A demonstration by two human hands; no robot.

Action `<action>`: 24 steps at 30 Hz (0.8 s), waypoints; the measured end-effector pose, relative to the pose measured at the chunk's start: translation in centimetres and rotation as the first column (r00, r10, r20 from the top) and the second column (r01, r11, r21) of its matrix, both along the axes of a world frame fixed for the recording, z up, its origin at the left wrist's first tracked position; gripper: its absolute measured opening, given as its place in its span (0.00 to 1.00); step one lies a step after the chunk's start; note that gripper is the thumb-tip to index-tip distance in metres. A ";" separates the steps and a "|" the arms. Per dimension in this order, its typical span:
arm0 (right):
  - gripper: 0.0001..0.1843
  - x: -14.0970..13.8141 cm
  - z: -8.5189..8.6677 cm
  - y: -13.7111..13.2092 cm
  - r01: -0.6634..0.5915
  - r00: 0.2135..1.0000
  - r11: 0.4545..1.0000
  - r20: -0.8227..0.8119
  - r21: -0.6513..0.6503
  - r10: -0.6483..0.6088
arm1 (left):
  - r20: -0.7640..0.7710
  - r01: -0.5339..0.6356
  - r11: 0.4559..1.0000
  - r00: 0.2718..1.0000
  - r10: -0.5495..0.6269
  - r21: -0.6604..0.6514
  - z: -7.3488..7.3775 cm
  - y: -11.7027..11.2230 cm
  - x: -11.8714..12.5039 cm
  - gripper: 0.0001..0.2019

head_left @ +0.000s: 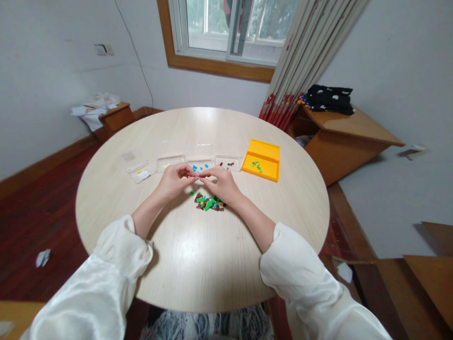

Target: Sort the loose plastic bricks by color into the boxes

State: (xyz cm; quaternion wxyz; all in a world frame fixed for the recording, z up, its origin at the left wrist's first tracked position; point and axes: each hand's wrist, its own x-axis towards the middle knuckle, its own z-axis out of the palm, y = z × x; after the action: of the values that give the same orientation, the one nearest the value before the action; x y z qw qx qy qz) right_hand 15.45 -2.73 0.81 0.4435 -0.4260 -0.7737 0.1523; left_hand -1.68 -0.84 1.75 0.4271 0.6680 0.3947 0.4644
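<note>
My left hand (174,180) and my right hand (221,183) meet fingertip to fingertip above the round wooden table (201,255). Both are pinched on something tiny that I cannot make out. Just below them lies a small pile of loose bricks (208,202), brown, green and blue. Behind the hands stands a row of clear plastic trays: one with yellow pieces (141,171), one nearly bare (170,161), one with blue pieces (198,164) and one with brown pieces (228,163). An orange tray (264,159) holding green pieces sits at the right end.
A window and striped curtain (304,56) are behind the table. A wooden desk (347,132) with dark folded cloth stands at the right. A low wooden stand with papers (106,111) is at the left. Cardboard (432,269) lies on the floor at the right.
</note>
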 end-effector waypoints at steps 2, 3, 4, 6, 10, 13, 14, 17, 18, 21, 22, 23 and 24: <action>0.06 0.0 0.0 0.0 0.003 1.000 1.000 0.002 0.005 -0.003 | 0.004 -0.003 1.000 1.000 0.003 0.007 0.1 -0.1 0.0 0.10; 0.05 0.0 0.0 0.0 0.003 1.000 1.000 0.003 0.008 -0.003 | 0.005 -0.005 1.000 1.000 0.004 0.008 0.1 -0.1 0.0 0.10; 0.05 0.0 0.0 0.0 0.003 1.000 1.000 0.005 0.010 -0.003 | 0.003 -0.005 1.000 1.000 0.005 0.007 0.1 -0.1 0.0 0.10; 0.06 0.0 0.1 -0.1 0.005 1.000 1.000 0.014 0.010 -0.005 | -0.006 -0.007 1.000 1.000 0.007 0.003 0.1 0.0 0.0 0.11; 0.08 -0.1 0.2 -0.2 0.009 0.999 1.000 0.048 0.010 -0.010 | -0.016 -0.002 1.000 1.000 0.002 -0.007 0.0 0.0 0.1 0.12; 0.08 0.3 0.3 -0.1 0.038 0.996 0.999 0.075 0.029 -0.040 | -0.024 -0.006 1.000 1.000 0.006 -0.005 0.0 0.0 0.1 0.11; 0.08 0.5 0.4 0.1 0.065 0.994 0.997 0.080 0.040 -0.068 | -0.042 -0.008 1.000 0.999 0.007 -0.002 0.1 0.0 0.0 0.11; 0.07 1.7 0.6 0.7 0.181 0.979 0.981 0.088 0.068 -0.186 | -0.187 0.016 1.000 0.982 -0.012 0.020 0.3 0.1 -0.5 0.07; 0.07 2.2 0.6 1.0 0.225 0.969 0.972 0.090 0.071 -0.231 | -0.254 0.039 0.999 0.967 -0.029 0.033 0.4 0.1 -0.7 0.06; 0.09 3.9 0.6 1.7 0.375 0.918 0.925 0.110 0.064 -0.381 | -0.412 0.148 0.987 0.905 -0.109 0.065 0.5 0.2 -1.2 0.06; 0.09 4.5 0.5 1.9 0.425 0.895 0.903 0.119 0.062 -0.429 | -0.441 0.191 0.979 0.886 -0.143 0.066 0.5 0.2 -1.3 0.07; 0.10 5.0 0.4 2.1 0.468 0.872 0.882 0.129 0.062 -0.472 | -0.462 0.232 0.971 0.869 -0.178 0.063 0.5 0.2 -1.4 0.07; 0.11 5.4 0.3 2.3 0.505 0.849 0.860 0.140 0.066 -0.509 | -0.477 0.270 0.961 0.853 -0.212 0.055 0.5 0.2 -1.5 0.08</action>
State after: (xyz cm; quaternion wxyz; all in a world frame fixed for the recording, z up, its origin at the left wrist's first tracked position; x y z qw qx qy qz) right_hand 20.86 -0.47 1.12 0.4133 -0.6195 -0.6673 -0.0134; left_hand -3.16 -0.64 2.24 0.3334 0.8285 0.3702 0.2556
